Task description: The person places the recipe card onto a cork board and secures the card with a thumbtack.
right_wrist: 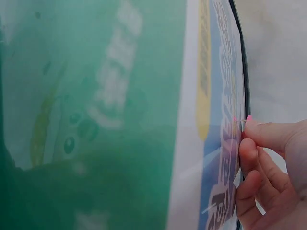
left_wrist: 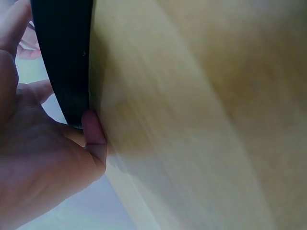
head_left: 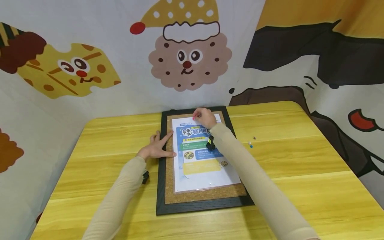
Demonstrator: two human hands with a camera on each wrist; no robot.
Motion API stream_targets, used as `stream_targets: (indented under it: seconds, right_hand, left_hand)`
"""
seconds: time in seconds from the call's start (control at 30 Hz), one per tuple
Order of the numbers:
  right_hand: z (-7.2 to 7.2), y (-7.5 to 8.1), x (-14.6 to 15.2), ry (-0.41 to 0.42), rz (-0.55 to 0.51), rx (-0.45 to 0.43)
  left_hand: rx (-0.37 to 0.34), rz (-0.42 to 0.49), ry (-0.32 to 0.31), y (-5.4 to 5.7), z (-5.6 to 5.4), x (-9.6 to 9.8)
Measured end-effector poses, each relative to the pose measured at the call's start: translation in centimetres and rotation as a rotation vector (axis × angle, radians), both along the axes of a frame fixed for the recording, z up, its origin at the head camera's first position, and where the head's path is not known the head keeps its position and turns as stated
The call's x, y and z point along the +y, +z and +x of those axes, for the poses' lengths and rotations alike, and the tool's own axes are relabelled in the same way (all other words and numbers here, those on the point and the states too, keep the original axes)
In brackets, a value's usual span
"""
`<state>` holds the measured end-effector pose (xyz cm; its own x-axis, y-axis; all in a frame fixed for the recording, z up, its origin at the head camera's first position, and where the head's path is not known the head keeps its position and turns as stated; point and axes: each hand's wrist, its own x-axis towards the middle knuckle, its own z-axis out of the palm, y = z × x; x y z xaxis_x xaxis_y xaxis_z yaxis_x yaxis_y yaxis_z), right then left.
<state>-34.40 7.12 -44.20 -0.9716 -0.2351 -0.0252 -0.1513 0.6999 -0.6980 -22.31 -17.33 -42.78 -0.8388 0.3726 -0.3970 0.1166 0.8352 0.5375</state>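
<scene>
A cork board in a black frame lies on the table with a laminated printed sheet over it. At the sheet's top edge, my right hand pinches a pink push pin between thumb and finger. The right wrist view shows that pink pin close to the sheet's surface; whether its point has gone in, I cannot tell. My left hand rests with spread fingers across the frame's left side, thumb and forefinger reaching the sheet's left edge. Its little finger touches the frame's outer side.
A few small pins lie loose on the yellow wood-grain table, right of the board. Behind the table hangs a white cloth printed with cartoon figures. A black wrist device on the right arm hangs over the sheet.
</scene>
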Motion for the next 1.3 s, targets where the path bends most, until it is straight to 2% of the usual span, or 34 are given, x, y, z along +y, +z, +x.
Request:
stream_targets:
  seconds: [0.5, 0.93, 1.3]
  right_hand:
    - [-0.3, -0.4, -0.4, -0.042, 0.032, -0.013]
    - [0.4, 1.2, -0.9, -0.098, 0.043, -0.055]
    - [0.4, 0.9, -1.0, -0.142, 0.067, -0.054]
  left_hand:
    - [0.003, 0.011, 0.011, -0.5, 0.0, 0.0]
    - [0.000, -0.013, -0.009, -0.1, 0.0, -0.1]
    - [-0.009, -0.006, -0.005, -0.1, 0.1, 0.3]
